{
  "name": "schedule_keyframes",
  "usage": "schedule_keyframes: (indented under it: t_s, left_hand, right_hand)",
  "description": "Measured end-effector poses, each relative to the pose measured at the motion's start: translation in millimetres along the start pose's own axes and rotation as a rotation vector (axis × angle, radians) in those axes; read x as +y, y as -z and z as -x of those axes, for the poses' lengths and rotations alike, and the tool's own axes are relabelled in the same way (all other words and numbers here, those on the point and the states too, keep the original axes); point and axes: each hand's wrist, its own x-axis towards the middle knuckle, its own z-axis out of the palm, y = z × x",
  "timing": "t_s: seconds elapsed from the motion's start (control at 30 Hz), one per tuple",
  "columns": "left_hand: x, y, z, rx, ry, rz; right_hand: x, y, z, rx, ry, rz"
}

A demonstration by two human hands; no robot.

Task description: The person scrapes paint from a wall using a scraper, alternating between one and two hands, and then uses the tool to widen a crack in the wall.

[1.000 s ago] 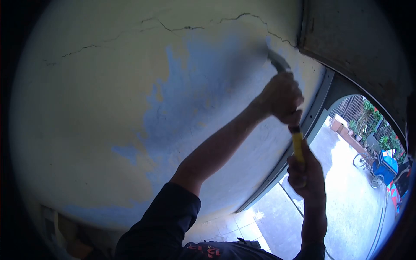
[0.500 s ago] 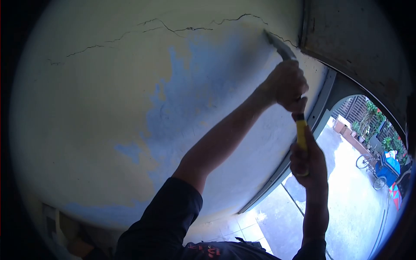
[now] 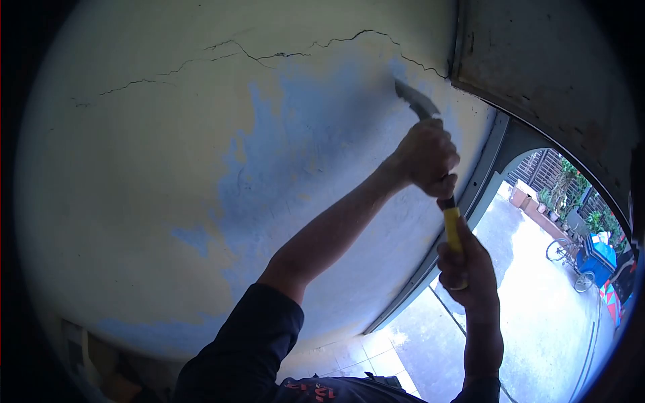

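Observation:
A scraping tool with a curved dark metal blade (image 3: 418, 101) and a yellow handle (image 3: 453, 230) is held up against the wall (image 3: 154, 168). My left hand (image 3: 428, 158) is closed around the tool just below the blade. Lower down, my right hand (image 3: 467, 265) wraps round the yellow handle. The blade tip is close to a blue patch (image 3: 289, 148) where the cream surface is gone; whether it touches cannot be told. A jagged crack (image 3: 282, 55) runs across the wall above the blade.
A metal door frame (image 3: 484, 158) borders the wall on the right, with a dark panel (image 3: 544, 74) above. Through the opening are a pale floor (image 3: 537, 295), a blue cart (image 3: 594, 262) with wheels, and potted plants (image 3: 568, 185).
Both hands and the tool have moved down and slightly left in view. The blade tip is now farther below the crack. The grip of both hands looks the same.

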Motion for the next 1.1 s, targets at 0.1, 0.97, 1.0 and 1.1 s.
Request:
schedule_keyframes:
  t_s: [0.1,0.97,1.0,1.1]
  left_hand:
    - [-3,3,6,0.040,-0.031,0.019]
    - [-21,24,-21,0.047,-0.049,-0.059]
    - [-17,17,-16,0.098,-0.036,-0.061]
    - [2,10,10,0.086,0.011,0.034]
  right_hand:
    - [6,-4,-3,-0.005,0.017,0.055]
    - [-19,-16,-10,-0.041,0.077,0.092]
    - [-15,-16,-6,0.050,0.048,0.117]
    - [3,-7,0,0.008,-0.060,-0.007]
